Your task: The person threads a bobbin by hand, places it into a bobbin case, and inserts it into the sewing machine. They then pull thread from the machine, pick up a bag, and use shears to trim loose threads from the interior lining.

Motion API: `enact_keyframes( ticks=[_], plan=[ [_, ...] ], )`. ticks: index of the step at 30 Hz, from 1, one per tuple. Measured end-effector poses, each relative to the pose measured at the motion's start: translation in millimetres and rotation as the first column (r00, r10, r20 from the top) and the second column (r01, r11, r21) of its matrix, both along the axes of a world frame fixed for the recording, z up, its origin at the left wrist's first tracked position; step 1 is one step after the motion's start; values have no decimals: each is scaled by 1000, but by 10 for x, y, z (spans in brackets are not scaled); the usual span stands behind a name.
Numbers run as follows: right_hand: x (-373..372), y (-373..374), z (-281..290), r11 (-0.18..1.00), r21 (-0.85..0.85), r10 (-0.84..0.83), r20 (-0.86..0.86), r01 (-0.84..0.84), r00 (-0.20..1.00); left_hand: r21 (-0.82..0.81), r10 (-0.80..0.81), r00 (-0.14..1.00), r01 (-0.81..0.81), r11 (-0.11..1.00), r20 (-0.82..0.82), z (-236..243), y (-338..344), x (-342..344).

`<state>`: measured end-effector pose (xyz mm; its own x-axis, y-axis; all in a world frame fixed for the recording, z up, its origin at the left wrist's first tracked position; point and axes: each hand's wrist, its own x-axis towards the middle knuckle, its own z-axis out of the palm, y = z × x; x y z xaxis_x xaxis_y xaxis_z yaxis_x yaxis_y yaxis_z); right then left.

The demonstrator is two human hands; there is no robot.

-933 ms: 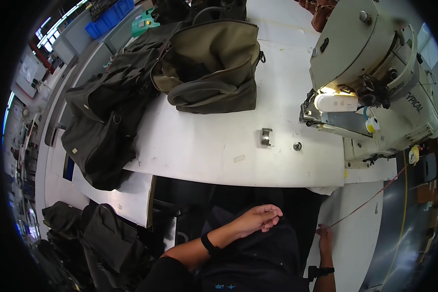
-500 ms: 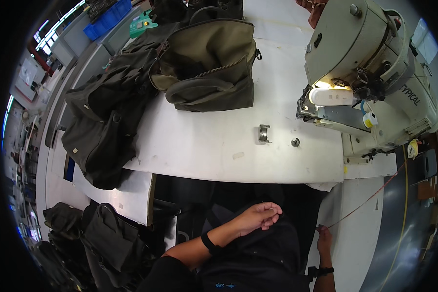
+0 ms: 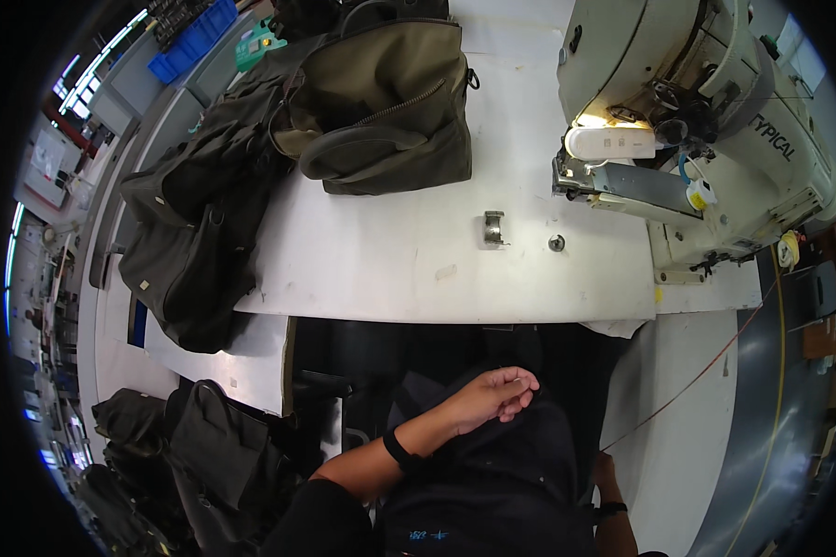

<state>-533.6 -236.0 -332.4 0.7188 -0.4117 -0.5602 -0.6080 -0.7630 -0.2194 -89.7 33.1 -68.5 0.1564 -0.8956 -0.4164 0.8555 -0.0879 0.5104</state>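
- Red thread (image 3: 636,430) is stretched across the lower right of the frame, from beside the sewing machine (image 3: 771,176) down to the right hand (image 3: 606,472).
- By the right hand, the thread's end seems to be pinched at the fingertips; most of the fingers are hidden, so how hard it is pinched cannot be told.
- Nothing is seen in the left hand (image 3: 497,395), which is held up at the lower middle of the frame. Its fingers are curled in loosely, with the thumb laid against them.
- On the white table (image 3: 362,251), right of the middle of the frame, a curved metal piece (image 3: 493,228) is set down. A small round metal piece (image 3: 556,243) is placed just beside it, not touching. Neither is touched by a hand.
- At the upper middle, an open dark green bag (image 3: 418,167) is stood up. More dark bags (image 3: 190,213) are piled against it on the left.
- It looks as if thread is being pulled out at this step, and no sewing seems to be done.
- For the next move, a soft, even pull seems to be needed, so that the thread is not snapped or snagged on the table's edge. The bag can be left alone for now.
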Motion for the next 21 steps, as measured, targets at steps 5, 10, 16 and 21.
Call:
enact_keyframes(
  ticks=[5, 10, 16, 21],
  plan=[
    [-427, 121, -352, 972, -3, -233, -24, 233, 972, -16, -4, 1000, 4, 1000, 18, 27, -16, -25],
    [-304, 178, -80, 948, 98, -301, -34, 303, 953, -18, -3, 1000, 4, 1000, 6, 53, -25, -45],
    [-124, 191, 153, 850, -54, 468, -381, -524, 798, -11, 39, 999, -39, 999, 7, 70, 5, -34],
    [57, 140, 446, 556, 572, -480, -371, 603, 795, -12, 19, 999, -19, 1000, 30, 156, -4, 5]
  ],
)
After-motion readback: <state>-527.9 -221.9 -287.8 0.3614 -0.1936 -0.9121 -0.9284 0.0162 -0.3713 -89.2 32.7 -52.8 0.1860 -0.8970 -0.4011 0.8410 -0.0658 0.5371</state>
